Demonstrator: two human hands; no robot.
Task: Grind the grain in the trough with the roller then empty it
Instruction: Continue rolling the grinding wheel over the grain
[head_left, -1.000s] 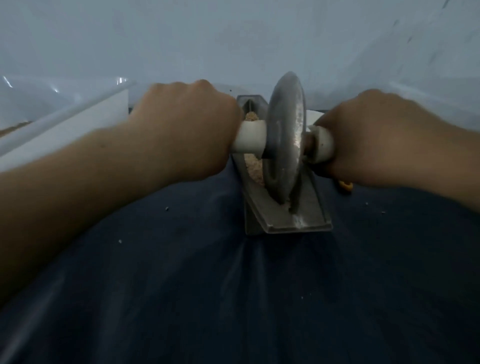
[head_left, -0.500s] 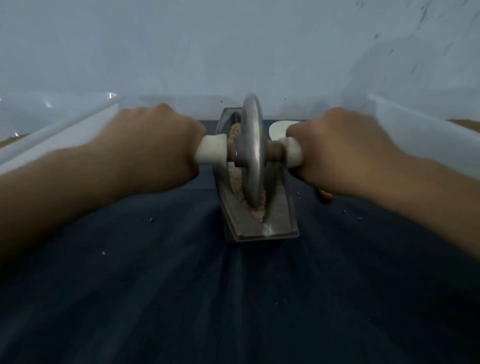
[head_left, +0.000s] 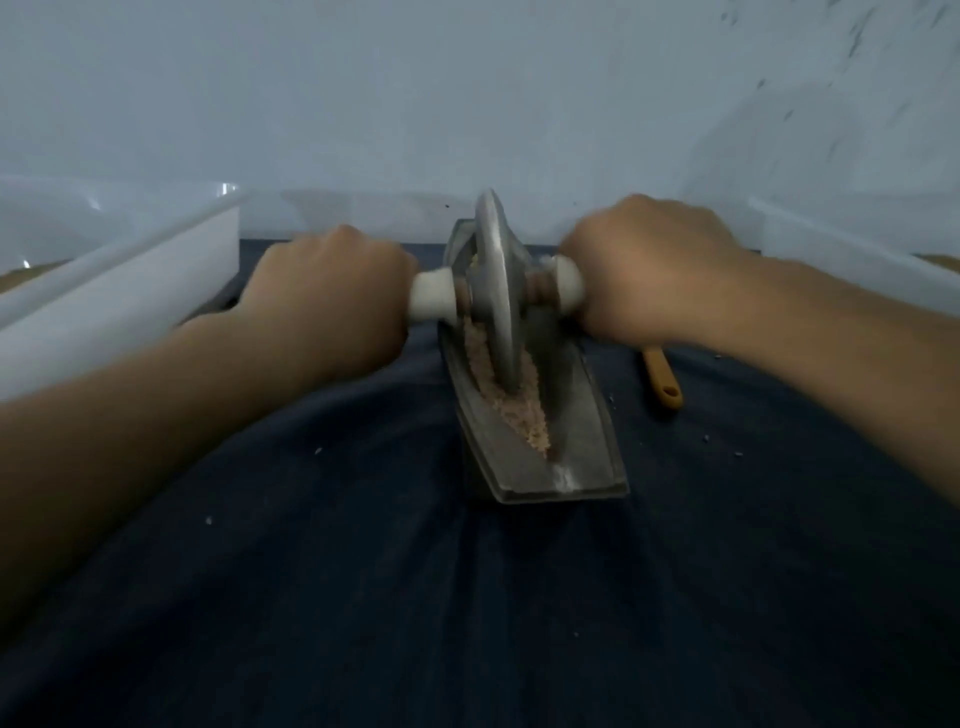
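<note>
Grey metal forms the boat-shaped trough (head_left: 582, 457), which lies lengthwise on a dark blue cloth (head_left: 389, 597) in the middle of the head view. Its squared end is nearest the person, and its pointed far end is half hidden behind the roller (head_left: 496, 291). The roller, a metal disc on a cross axle, stands upright on edge in the far half of the trough's groove. Its lower rim is sunk into the grain (head_left: 527, 410) and cannot be seen. The grain, a pale brownish crushed meal, lies along the groove from under the disc almost to the near end. A little yellowish grain shows beyond the disc, mostly covered.

The left hand (head_left: 332, 301) grips the left handle (head_left: 434, 296), of which only the white inner end shows. The right hand (head_left: 649, 275) grips the right handle (head_left: 567, 291) the same way. Both hands are seen from the back, fingers curled into fists round the handles, fingertips hidden underneath, outlines blurred.

An orange tool (head_left: 664, 379) lies on the cloth just right of the trough. Only its near end, with a hole in it, shows; the rest is under the right wrist, so its kind cannot be told. The left tub (head_left: 119, 296) and the right tub (head_left: 841, 249), both white, are cut off by the frame edges, with a sliver of brownish contents at each edge. Pale specks dot the cloth.
</note>
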